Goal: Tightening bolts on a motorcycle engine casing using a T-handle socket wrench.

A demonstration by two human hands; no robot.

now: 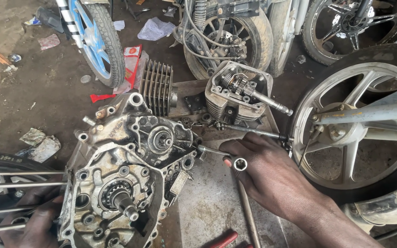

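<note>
Oily metal sheet [207, 206] is carrying the engine case [125, 179]; your right hand [263, 170] is gripping a socket wrench [235, 160] beside it (left hand [33, 225] is bracing its edge, grip unclear).

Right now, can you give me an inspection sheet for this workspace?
Surface: grimy metal sheet on a dirt floor.
Job's things: engine crankcase, cover off, gears and shafts exposed; T-handle socket wrench set against its edge.
Clutter: finned cylinder, cylinder head, red-handled tool, paper scraps.
Grippers: right hand grips the wrench; left hand steadies the crankcase.
Cables: hoses hang by the rear wheel.
Surroundings: alloy wheel, blue-rimmed wheel.
</note>
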